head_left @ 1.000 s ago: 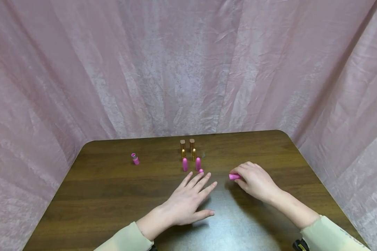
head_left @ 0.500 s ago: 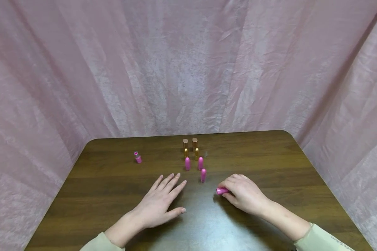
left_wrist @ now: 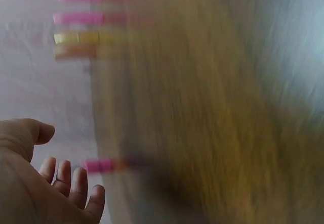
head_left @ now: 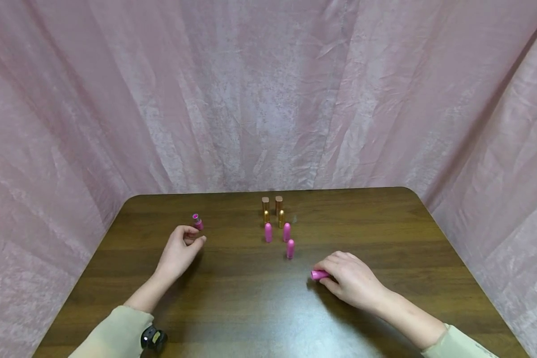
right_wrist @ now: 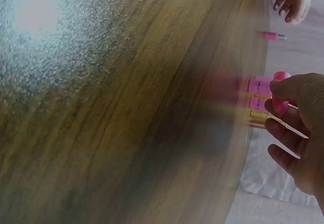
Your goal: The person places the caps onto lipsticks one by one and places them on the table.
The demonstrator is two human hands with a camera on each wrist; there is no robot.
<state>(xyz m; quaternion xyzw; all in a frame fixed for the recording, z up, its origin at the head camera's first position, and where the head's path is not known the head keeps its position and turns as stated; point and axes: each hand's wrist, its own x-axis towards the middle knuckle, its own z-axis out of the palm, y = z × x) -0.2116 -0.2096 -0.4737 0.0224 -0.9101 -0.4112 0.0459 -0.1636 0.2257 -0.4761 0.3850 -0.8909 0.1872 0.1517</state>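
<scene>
An uncapped pink lipstick [head_left: 198, 222] with a silver collar stands at the far left of the table. My left hand [head_left: 176, 253] is just in front of it, thumb and index finger apart and fingertips close to its base in the head view. In the left wrist view the fingers [left_wrist: 78, 183] are loosely bent, with nothing between them, near the blurred lipstick [left_wrist: 98, 165]. On the right, my right hand [head_left: 351, 281] pinches a pink lipstick cap [head_left: 318, 275] between thumb and fingers, held sideways. The right wrist view shows this cap [right_wrist: 280, 95] at the thumb tip.
Mid-table, three closed pink lipsticks stand upright, the nearest pink lipstick [head_left: 290, 249] set apart in front. Behind are two gold bullet-shaped tubes [head_left: 281, 219] and two copper square-topped tubes [head_left: 279, 205]. A pink curtain [head_left: 268, 99] hangs behind the wooden table [head_left: 232, 308].
My left hand has gone from beside the middle group over to the far-left lipstick. The right hand, still pinching the cap, came nearer and leftward, then stayed almost still.
</scene>
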